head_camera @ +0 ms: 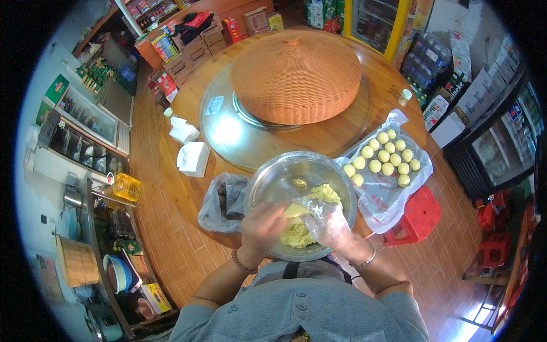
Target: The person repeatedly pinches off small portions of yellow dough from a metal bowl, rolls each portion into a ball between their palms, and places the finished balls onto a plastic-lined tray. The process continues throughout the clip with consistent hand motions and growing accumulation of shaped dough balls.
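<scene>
Over a wide stainless steel bowl [259,179], my right hand [327,222], dusted with white flour, grips a flattened piece of yellow dough [295,210]. My left hand [264,226] is blurred, its fingers at the left edge of that piece; whether they grip it is unclear. Crumbly yellow dough [297,235] lies in the bowl below my hands. Another dough mass [327,193] sits behind my right hand, with a small lump [299,184] farther back. To the right, several yellow dough balls [383,156] rest on a plastic-lined tray [376,201].
Left of the bowl sits a plastic bag [209,213] with dark contents. Tissue packs [193,159] lie beyond it. A woven dome cover [295,77] stands on the glass turntable [213,128] of the round wooden table [183,188]. A red plastic stool [421,218] is beside the table.
</scene>
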Tool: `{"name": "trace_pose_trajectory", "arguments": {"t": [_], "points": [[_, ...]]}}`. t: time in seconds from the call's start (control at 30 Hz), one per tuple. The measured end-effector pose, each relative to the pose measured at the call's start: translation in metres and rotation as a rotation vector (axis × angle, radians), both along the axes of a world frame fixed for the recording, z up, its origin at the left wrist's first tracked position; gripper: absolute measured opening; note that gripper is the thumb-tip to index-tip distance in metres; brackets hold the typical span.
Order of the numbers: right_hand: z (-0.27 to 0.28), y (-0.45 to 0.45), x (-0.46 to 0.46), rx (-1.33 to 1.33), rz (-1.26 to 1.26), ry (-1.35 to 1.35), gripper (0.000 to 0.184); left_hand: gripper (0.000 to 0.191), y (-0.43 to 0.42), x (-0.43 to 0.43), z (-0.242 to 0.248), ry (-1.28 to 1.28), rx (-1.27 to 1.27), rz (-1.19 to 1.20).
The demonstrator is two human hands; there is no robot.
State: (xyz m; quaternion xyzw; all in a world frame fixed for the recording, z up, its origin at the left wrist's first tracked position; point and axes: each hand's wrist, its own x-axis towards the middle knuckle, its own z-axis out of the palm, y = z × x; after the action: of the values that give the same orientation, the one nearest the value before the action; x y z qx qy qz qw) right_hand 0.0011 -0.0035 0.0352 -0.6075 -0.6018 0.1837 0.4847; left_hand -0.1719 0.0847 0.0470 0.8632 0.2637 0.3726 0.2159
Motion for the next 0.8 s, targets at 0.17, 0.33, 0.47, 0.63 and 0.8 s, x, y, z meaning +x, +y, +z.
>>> {"name": "trace_pose_trajectory", "arguments": {"t": [0.17,0.33,0.47,0.63,0.8], "points": [[0.001,0.008,-0.008,-0.045,0.005,0.099,0.042,0.045,0.004,-0.012,-0.011,-0.024,-0.247,-0.055],[-0.010,0.017,-0.023,-0.095,0.103,-0.237,0.042,0.047,-0.005,-0.032,-0.024,-0.079,-0.226,-0.004],[-0.026,0.027,-0.042,-0.172,0.143,-0.251,0.045,0.053,-0.011,-0.058,-0.032,-0.119,-0.408,0.095],[-0.030,0.045,-0.067,-0.163,0.314,-0.262,0.043,0.060,0.001,-0.097,-0.038,0.064,-0.253,0.065],[-0.024,0.079,-0.099,0.106,0.430,-0.191,0.044,0.050,0.016,-0.129,-0.051,-0.283,-0.774,0.068]]}}
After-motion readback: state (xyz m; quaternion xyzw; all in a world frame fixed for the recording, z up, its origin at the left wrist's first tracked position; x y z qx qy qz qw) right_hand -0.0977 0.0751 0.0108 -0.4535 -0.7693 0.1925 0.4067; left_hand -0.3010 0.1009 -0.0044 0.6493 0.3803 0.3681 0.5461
